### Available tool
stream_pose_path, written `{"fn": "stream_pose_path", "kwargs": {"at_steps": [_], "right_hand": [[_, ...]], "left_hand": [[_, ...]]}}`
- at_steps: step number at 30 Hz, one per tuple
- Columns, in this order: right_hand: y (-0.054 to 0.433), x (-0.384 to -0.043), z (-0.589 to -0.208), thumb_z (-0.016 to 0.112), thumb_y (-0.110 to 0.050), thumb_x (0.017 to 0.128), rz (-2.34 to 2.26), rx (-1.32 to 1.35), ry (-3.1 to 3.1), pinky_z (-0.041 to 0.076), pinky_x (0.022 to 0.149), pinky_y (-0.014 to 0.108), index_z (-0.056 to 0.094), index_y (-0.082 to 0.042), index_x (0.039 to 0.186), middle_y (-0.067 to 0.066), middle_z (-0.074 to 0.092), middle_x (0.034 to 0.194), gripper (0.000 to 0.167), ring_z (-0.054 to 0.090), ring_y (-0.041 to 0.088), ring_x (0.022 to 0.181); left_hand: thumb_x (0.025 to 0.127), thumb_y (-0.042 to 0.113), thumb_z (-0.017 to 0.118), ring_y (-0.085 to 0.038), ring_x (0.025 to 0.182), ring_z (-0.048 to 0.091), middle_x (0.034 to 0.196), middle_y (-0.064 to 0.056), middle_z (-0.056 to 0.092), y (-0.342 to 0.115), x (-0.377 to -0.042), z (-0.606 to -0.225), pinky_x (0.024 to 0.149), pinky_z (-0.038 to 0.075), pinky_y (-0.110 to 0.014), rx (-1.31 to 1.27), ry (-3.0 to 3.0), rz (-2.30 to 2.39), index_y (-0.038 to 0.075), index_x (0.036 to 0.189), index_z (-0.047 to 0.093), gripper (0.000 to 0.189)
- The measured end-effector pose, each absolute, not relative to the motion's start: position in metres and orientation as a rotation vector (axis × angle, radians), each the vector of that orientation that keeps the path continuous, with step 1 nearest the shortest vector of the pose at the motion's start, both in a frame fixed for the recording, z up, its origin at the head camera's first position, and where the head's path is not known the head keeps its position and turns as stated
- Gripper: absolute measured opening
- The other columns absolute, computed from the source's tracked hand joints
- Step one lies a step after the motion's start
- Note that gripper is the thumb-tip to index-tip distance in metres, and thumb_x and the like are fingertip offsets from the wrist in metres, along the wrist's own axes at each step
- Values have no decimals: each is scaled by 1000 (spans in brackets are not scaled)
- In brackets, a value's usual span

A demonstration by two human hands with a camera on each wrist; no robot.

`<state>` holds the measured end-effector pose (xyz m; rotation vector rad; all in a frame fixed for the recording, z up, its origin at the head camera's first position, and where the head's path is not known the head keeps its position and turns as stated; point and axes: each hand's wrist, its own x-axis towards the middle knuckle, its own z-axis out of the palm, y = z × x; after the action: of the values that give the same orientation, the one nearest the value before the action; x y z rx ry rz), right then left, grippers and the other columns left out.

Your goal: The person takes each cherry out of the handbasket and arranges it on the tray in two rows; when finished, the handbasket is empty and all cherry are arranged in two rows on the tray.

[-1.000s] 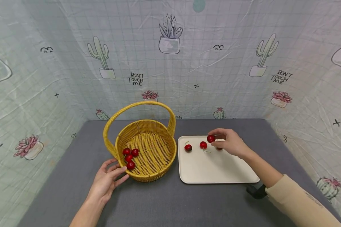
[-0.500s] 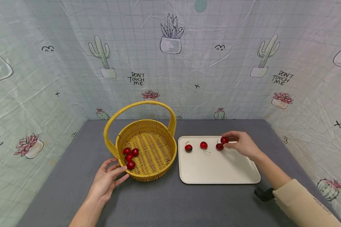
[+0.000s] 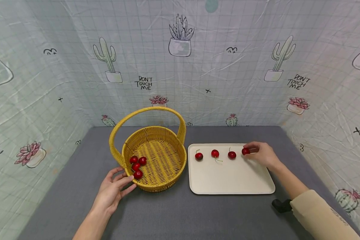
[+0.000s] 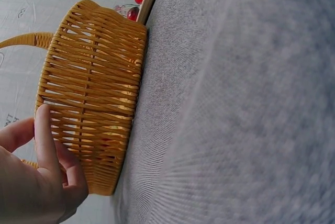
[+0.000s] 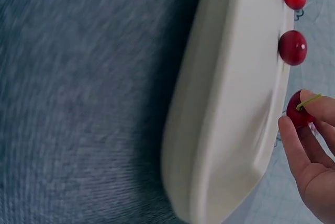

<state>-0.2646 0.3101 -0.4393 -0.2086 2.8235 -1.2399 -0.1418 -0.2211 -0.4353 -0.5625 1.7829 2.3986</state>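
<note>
At the far side of the cream rectangular tray point(image 3: 228, 181), your right hand point(image 3: 263, 155) pinches a glossy round red cherry point(image 3: 245, 151), likely light and slick, best held by its sides; your left hand point(image 3: 110, 196) grips the yellow wicker basket point(image 3: 156, 188).

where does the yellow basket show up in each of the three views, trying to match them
Head: the yellow basket stands left of centre, with the left hand at its near-left rim.
Left wrist: large, left of centre, turned sideways.
Right wrist: not in it.
Shared landmark: the white tray, in all three views, though only a sliver shows at the top in the left wrist one.
</note>
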Motion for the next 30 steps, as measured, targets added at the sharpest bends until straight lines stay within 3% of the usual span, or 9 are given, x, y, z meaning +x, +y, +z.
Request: {"fn": "stream_pose_path", "kwargs": {"at_steps": [13, 23, 30], "right_hand": [[317, -270, -451, 82, -6, 88, -1123, -166, 2886, 54, 79, 40, 67, 5, 124, 23, 70, 112, 41, 64, 39, 104], [317, -273, -451, 84, -9, 86, -1091, -176, 2888, 52, 77, 38, 68, 4, 123, 21, 71, 109, 42, 65, 36, 101], [322, -276, -445, 81, -12, 90, -1106, -203, 2859, 55, 74, 35, 67, 5, 126, 22, 72, 111, 43, 69, 37, 103]], "left_hand": [[100, -1, 65, -21, 108, 67, 116, -5, 53, -221, -141, -436, 93, 61, -40, -561, 1790, 2394, 17, 137, 34, 51], [100, -1, 65, -21, 108, 67, 118, -5, 52, -221, -142, -437, 93, 61, -39, -558, 1789, 2395, 17, 138, 32, 54], [99, -1, 66, -21, 108, 67, 117, -5, 53, -221, -142, -436, 92, 61, -39, -549, 1784, 2398, 17, 138, 32, 55]]}}
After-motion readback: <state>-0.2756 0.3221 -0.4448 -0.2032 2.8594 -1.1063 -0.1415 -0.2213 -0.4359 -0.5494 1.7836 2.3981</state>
